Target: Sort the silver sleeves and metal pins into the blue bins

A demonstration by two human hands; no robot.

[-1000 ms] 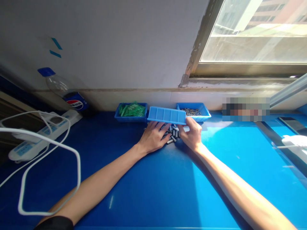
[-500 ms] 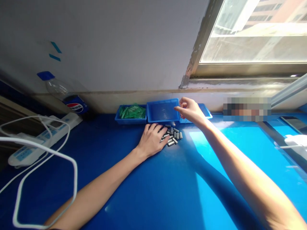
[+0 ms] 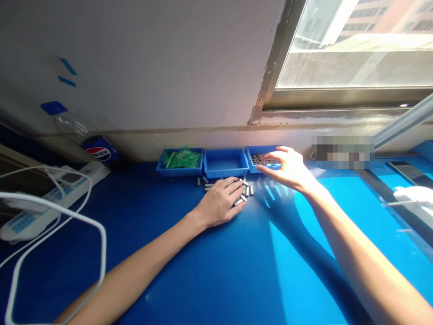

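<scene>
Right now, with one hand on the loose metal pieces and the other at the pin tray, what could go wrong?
The left hand lies flat on the loose metal pieces; a sweep could scatter them, like the strays nearby. The right hand hangs over the right tray; a knock might spill its pins.

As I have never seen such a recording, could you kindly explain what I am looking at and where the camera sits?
There is no machine: these are a person's two bare hands, filmed by a camera worn on the head, looking forward and down. The left hand lies flat on a blue table, over small grey metal cylinders. The right hand reaches, fingers spread and open, over the right-hand bin of thin metal pins. Beside it stand a second bin and a bin of green packets. A bottle and a power strip lie at the left.
</scene>
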